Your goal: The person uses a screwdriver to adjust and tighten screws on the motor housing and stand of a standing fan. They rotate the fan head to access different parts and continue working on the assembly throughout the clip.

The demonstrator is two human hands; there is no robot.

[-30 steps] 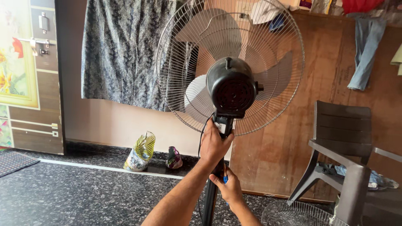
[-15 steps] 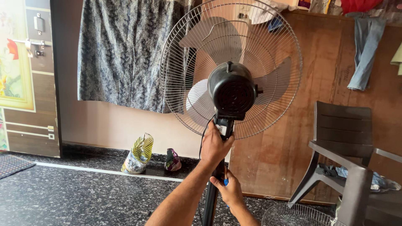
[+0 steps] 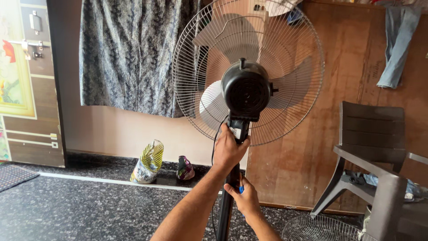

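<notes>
Left hand clenched around the fan pole under the motor, right hand gripping lower down.

Left hand reaching up and forward on an extended bare forearm, fingers curling closed in a grip, back of hand facing the camera. Right hand gripping lower down, just beneath the left, wrist bending upward.

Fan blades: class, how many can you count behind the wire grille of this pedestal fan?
3. One fan blade points up at the top, one spreads right of the black motor housing, and one sits lower left. The housing may hide more.
</notes>
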